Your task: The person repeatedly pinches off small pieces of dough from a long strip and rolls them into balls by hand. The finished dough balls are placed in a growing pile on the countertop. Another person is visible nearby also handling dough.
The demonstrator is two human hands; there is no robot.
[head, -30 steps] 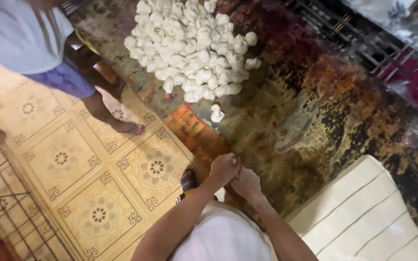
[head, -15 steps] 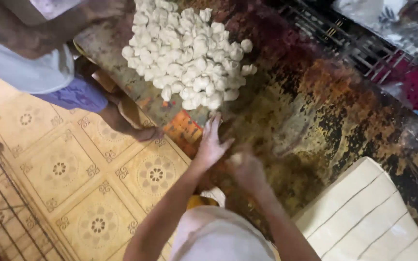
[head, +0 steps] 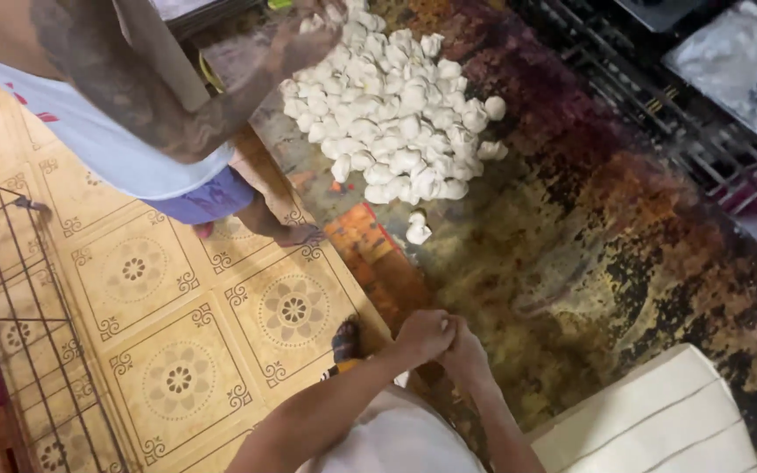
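A clear plastic bag [head: 738, 70] lies at the upper right.

patterned floor tiles [head: 177, 350], wire rack [head: 10, 307]

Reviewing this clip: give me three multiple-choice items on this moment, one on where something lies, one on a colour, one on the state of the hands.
1. Where does the heap of dumplings lie?
A. On the patterned table top
B. On the tiled floor
C. Inside the wire rack

2. What colour are the dumplings?
A. Green
B. White
C. Dark brown

3. How do the wearer's left hand and right hand stand?
A. Spread wide apart
B. Pressed together over the table edge
C. Both resting on the heap

Answers:
1 A: the heap sits on the mottled table top, away from the tiled floor.
2 B: every piece is pale white.
3 B: the two hands meet, fingers closed; what they hold is hidden. Another person's hand reaches the heap instead.
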